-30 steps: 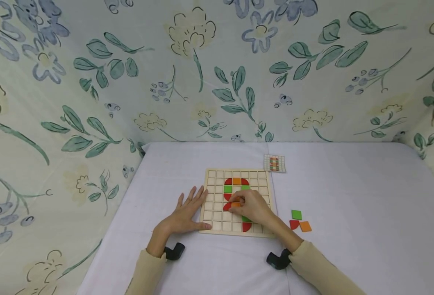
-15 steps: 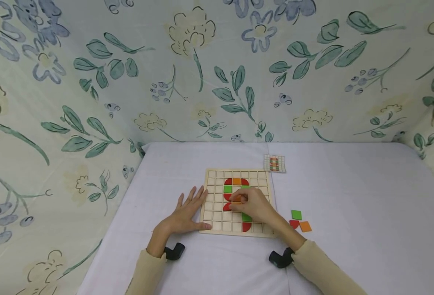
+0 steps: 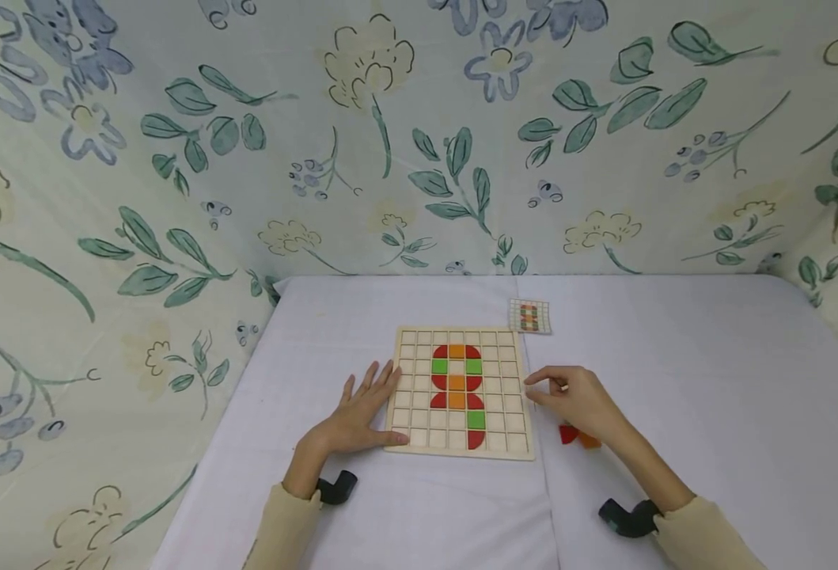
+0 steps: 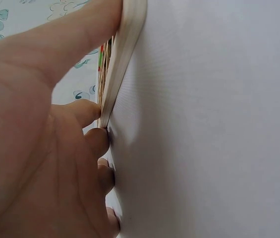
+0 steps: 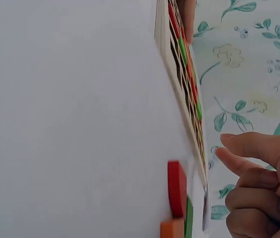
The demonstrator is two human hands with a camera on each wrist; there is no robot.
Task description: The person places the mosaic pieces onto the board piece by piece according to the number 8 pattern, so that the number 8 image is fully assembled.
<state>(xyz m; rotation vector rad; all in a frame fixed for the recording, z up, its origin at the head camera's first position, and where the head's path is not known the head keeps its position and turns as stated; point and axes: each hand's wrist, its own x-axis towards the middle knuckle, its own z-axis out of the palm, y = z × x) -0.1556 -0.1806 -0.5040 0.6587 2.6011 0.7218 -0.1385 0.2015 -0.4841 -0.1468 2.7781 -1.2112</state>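
Note:
The wooden grid board (image 3: 461, 454) lies flat, with red quarter-rounds, orange squares and green squares set in its middle cells. My left hand (image 3: 354, 416) is spread at the board's left edge, its thumb on the near left corner. In the left wrist view the fingertips (image 4: 99, 141) touch the cloth beside the edge. My right hand (image 3: 582, 402) hovers just right of the board; thumb and forefinger are slightly apart with nothing between them. Beneath it lie a loose red quarter-round (image 3: 568, 434) and an orange square (image 3: 589, 441). A green square (image 5: 189, 218) shows only in the right wrist view.
A small pattern card (image 3: 529, 317) lies by the board's far right corner. White cloth (image 3: 710, 380) covers the table, and a floral curtain (image 3: 419, 142) hangs behind it. Black wrist-camera mounts (image 3: 628, 518) sit near both wrists.
An orange square, earlier in my right hand's pinch, now sits in a middle cell of the board. The right hand has moved right, over the loose pieces. My left hand stays put.

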